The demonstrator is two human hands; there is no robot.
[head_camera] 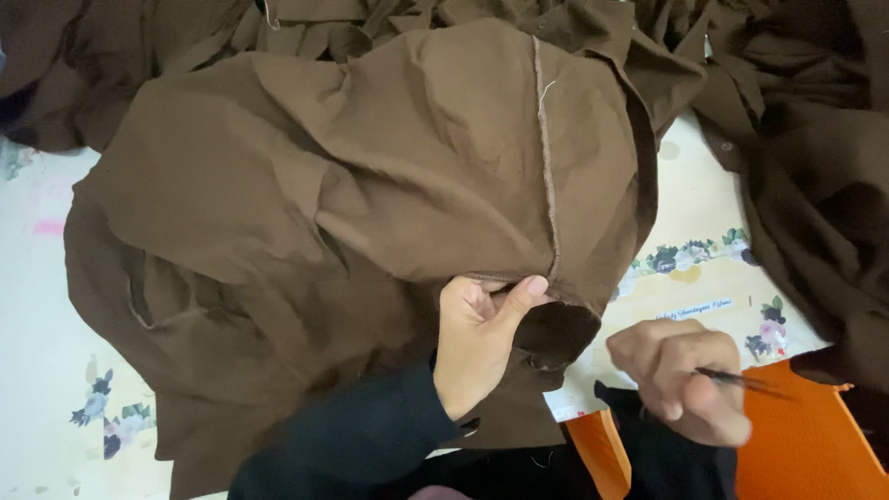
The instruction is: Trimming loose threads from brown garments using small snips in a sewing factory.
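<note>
A large brown garment (324, 194) lies rumpled across a pale flowered surface, its inside seam (548, 185) running down toward me. My left hand (477, 338), in a black sleeve, pinches the garment's hem where the seam ends, thumb on top of the cloth. To the right, my right hand (685, 380) is blurred and closed around a thin dark metal tool (741, 380), likely small snips or tweezers, whose tip points right. That hand hovers over the surface, apart from the cloth.
More brown fabric (806, 148) is heaped along the top and right edges. The pale cloth with flower prints (704, 255) covers the work surface. An orange plastic piece (806, 444) sits at the lower right, below my right hand.
</note>
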